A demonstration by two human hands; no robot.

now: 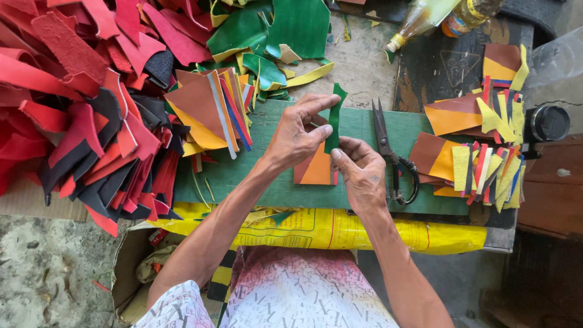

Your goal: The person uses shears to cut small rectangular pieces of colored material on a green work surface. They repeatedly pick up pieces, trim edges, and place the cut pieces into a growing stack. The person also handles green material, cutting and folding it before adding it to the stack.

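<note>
A narrow green leather strip (334,118) stands upright between my two hands over a green board (358,130). My left hand (297,136) pinches the strip near its top with thumb and forefinger. My right hand (361,170) grips its lower end. Under my hands lies an orange and brown leather piece (317,170) with a red edge. Black scissors (388,152) lie on the board just right of my right hand.
A big heap of red and black leather scraps (79,103) fills the left. Green scraps (273,30) lie at the top, assembled multicoloured pieces (480,158) on the right, a plastic bottle (425,18) at the back, a yellow sack (340,231) at the front edge.
</note>
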